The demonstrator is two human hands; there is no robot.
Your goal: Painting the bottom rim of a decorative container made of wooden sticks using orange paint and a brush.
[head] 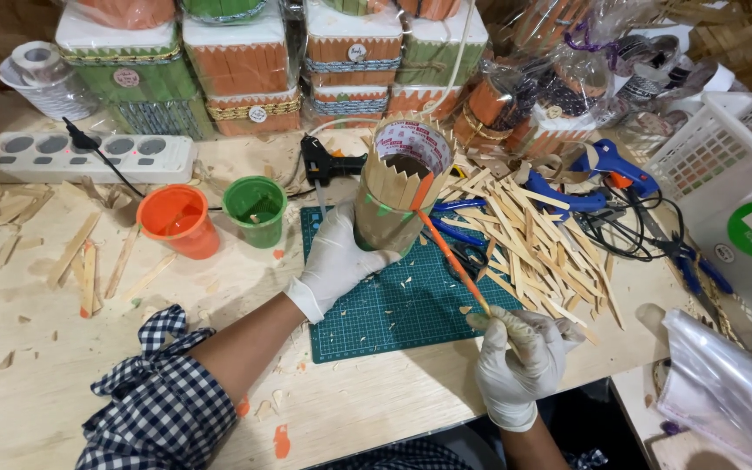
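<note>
stick holder [398,187], upper centre of frame on green cutting mat [393,305], is gripped by gloved left hand [334,261]; thin orange brush [450,257] is pinched in gloved right hand [520,348], tip at an orange stick. paint could be smeared onto bare sticks if holder is tilted. brush tip barely made out; holder's far side hidden.

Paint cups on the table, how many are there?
2. An orange cup stands left of the cutting mat, and a green cup stands right beside it, nearer the left hand. Others may be hidden in the clutter.
</note>
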